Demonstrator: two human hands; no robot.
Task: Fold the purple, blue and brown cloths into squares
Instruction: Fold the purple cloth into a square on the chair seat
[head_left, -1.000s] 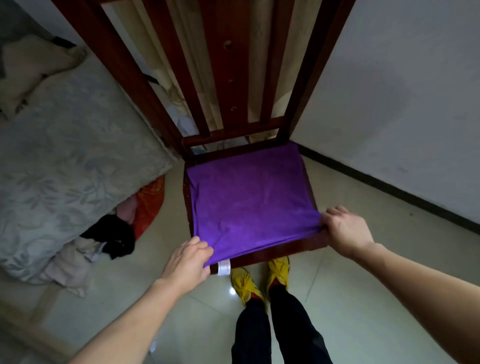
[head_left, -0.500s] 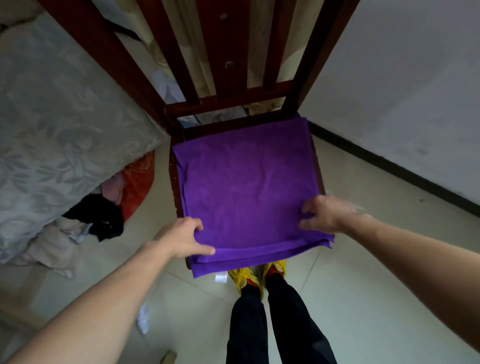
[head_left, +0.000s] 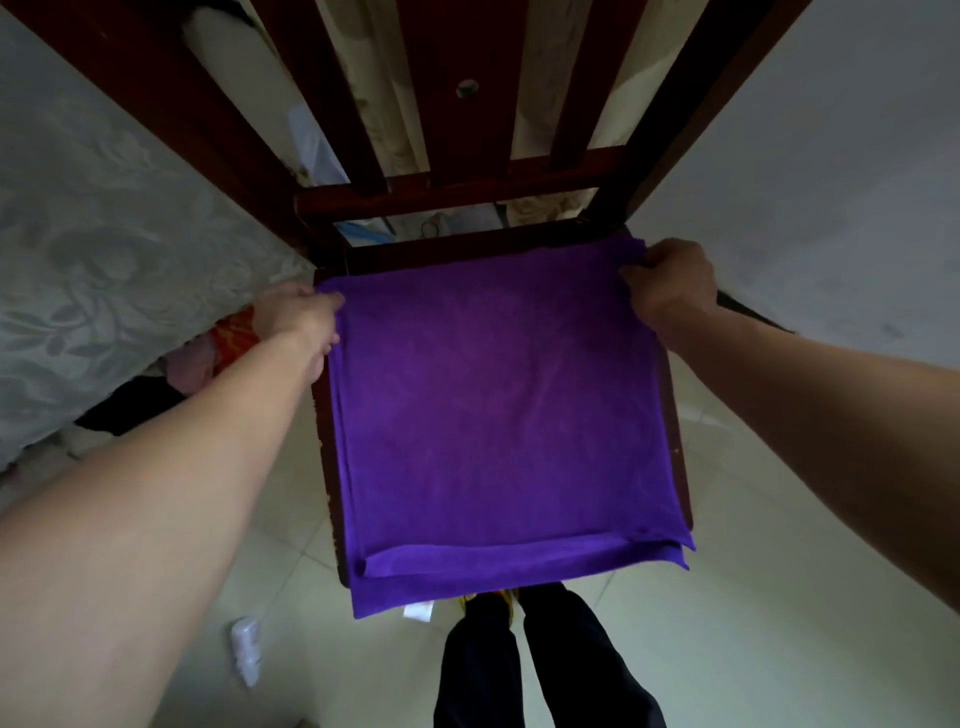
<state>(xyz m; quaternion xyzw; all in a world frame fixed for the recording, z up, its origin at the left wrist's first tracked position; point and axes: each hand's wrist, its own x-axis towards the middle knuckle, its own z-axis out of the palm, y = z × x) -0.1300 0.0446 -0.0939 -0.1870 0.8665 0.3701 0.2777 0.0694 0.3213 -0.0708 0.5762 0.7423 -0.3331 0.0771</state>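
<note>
The purple cloth (head_left: 498, 415) lies folded in layers on the seat of a dark wooden chair (head_left: 457, 192) and covers nearly the whole seat. Its near edge hangs over the seat front, with a white label showing underneath. My left hand (head_left: 296, 317) pinches the cloth's far left corner. My right hand (head_left: 670, 286) grips the far right corner beside the chair's back post. No blue or brown cloth is in view.
A bed with a grey patterned cover (head_left: 104, 260) stands to the left, with red and black clothes (head_left: 171, 384) heaped on the floor beside it. A white wall (head_left: 831, 182) is on the right. My legs (head_left: 540, 660) stand on the tiled floor before the chair.
Both hands have moved from the cloth's near edge to its far corners. The camera has come closer over the seat, and the cloth's near edge now hangs over the front.
</note>
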